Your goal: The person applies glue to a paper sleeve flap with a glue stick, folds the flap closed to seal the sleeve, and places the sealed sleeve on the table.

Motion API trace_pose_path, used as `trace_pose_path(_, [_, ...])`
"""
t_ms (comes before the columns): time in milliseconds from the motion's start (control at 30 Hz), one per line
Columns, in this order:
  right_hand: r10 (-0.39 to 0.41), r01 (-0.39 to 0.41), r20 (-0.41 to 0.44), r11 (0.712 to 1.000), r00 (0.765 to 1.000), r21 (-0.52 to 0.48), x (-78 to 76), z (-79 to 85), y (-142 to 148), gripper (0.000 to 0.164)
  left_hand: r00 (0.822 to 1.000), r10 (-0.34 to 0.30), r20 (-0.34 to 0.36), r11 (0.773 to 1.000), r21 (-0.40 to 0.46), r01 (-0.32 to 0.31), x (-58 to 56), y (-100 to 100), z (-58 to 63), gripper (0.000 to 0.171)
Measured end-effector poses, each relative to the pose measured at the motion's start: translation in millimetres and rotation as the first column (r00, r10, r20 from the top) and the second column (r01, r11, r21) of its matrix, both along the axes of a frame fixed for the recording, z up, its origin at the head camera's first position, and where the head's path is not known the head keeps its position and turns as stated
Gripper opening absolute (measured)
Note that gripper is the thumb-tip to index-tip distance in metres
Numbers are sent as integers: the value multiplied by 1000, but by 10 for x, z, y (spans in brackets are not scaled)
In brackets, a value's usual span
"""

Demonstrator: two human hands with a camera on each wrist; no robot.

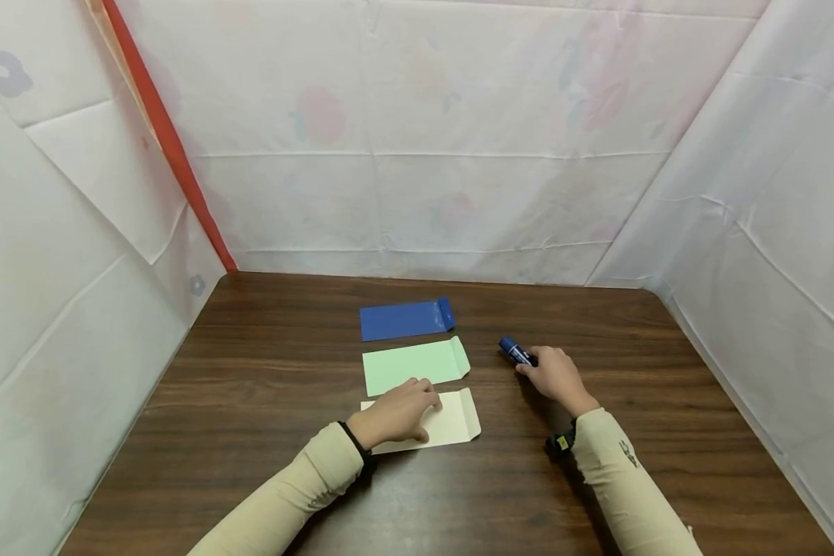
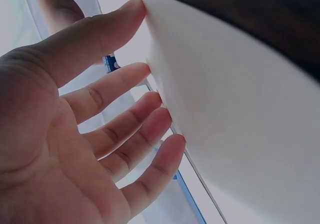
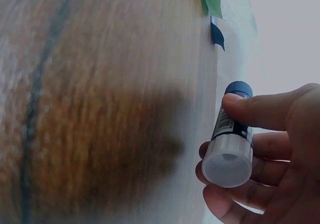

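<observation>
My left hand (image 1: 401, 413) rests its fingertips on a cream envelope (image 1: 452, 421), the nearest of three laid in a column. In the left wrist view the spread fingers and thumb (image 2: 120, 21) touch the envelope's pale face (image 2: 220, 94). To the right, my right hand (image 1: 556, 377) holds a glue stick (image 3: 231, 134) with a dark blue ribbed cap and a pale translucent base. The thumb lies along one side of it, with fingers behind. In the head view the glue stick's blue cap (image 1: 507, 344) points up and left, close over the table.
Behind the cream envelope lie a light green envelope (image 1: 410, 367) and a dark blue envelope (image 1: 399, 320), flaps to the right. The dark wooden table (image 1: 264, 363) is bordered by white patterned sheets (image 1: 417, 201) at the back and both sides.
</observation>
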State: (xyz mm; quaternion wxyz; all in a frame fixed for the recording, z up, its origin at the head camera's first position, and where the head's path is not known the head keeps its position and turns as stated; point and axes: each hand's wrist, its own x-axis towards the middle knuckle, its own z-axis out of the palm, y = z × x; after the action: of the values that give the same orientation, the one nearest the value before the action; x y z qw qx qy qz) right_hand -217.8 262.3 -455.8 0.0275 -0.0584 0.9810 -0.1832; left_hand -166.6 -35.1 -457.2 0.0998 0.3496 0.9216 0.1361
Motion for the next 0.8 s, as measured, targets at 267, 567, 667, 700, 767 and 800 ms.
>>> trace_pose_path(267, [28,-27,8,998,1000,-50,2,37,-16,43,1000,-4,-8,1000,6,4,-4,-13,12,44])
trace_pose_path(567, [28,-27,5,995,1000,-94,-3,107,-26,42,1000,-10,-12,1000,7,10,-13,-9,26,42])
trace_pose_path(667, [32,-32,-2,994,999,-103,-8,105,-28,41,1000,-15,-16,1000,11,16,-12,-11,23,41])
trace_pose_path(700, [34,-35,-6,994,999,-106,-8,104,-30,41,1000,-19,-20,1000,13,20,-11,-13,22,41])
trace_pose_path(767, [36,-38,-12,993,999,-115,-8,110,-34,40,999,-28,-30,999,23,29,-12,-17,22,37])
trace_pose_path(800, [37,-39,-18,992,999,-120,-9,113,-37,40,999,-31,-35,999,26,32,-16,-19,22,34])
